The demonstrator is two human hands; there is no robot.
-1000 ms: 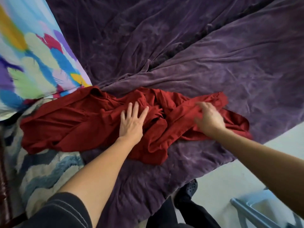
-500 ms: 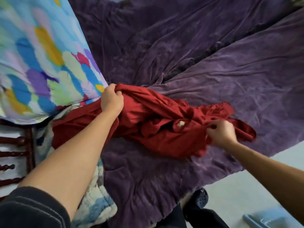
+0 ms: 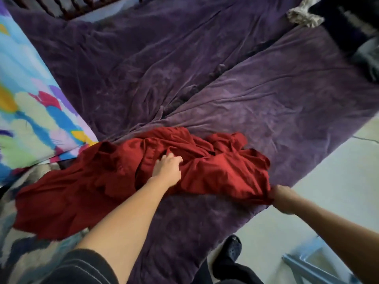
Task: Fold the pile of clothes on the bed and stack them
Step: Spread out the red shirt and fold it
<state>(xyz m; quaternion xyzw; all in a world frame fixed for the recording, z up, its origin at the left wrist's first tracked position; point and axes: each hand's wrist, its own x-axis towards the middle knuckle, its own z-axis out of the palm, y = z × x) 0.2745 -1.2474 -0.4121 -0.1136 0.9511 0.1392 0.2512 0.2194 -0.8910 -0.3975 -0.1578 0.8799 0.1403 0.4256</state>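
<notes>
Beside a bright, brushstroke-print quilt (image 3: 37, 119), the crumpled red garment (image 3: 215, 175) lay in soft folds on the wrinkled purple velvet blanket (image 3: 276, 95); my left hand (image 3: 167, 170) clutched its middle, my right hand (image 3: 284, 198) gripped its right edge.

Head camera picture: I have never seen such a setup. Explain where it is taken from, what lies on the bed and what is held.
There is no machine here: a person works with two bare hands, and one camera worn on the head looks forward and down at them. So the arms reach in from the bottom edge. A purple blanket covers the bed, with a bright patterned quilt at the left and a pale crumpled cloth at the far upper right. On the blanket lies one crumpled red garment, not yet folded. The left hand is on its middle, fingers curled into a fold. The right hand grips its near right edge.
</notes>
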